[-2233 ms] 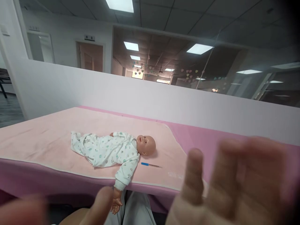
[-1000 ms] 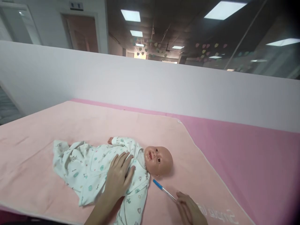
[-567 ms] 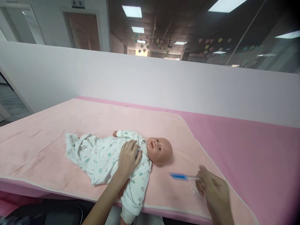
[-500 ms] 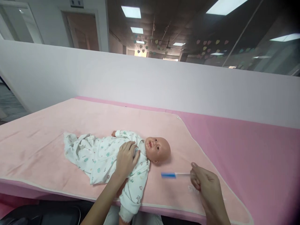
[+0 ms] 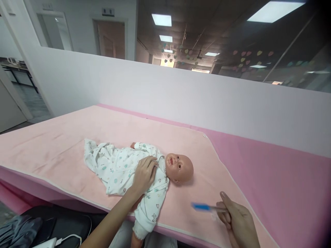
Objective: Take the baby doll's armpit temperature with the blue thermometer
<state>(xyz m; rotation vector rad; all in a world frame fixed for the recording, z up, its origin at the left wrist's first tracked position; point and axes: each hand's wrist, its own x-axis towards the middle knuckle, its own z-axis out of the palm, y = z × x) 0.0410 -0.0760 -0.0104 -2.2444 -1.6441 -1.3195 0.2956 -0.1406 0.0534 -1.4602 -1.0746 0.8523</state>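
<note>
A baby doll (image 5: 178,167) in a white patterned sleepsuit (image 5: 119,167) lies on its back on a pale pink towel (image 5: 77,137), head to the right. My left hand (image 5: 144,174) rests on the doll's chest with the fingers curled over the cloth near the collar. My right hand (image 5: 239,222) is at the lower right, closed on a thin stick with a blue tip (image 5: 201,207). The blue tip points left and hovers above the towel, below the doll's head. One sleeve of the sleepsuit hangs over the table's near edge.
The towel lies on a pink table cover (image 5: 271,179) that runs to the right. A white partition wall (image 5: 181,93) stands behind the table. A dark chair (image 5: 64,224) with a white cable is at the lower left, under the near edge.
My right hand picked the blue-tipped stick up from the towel beside the doll's head and holds it lifted. My left hand stayed on the doll's chest. The view shifted a little.
</note>
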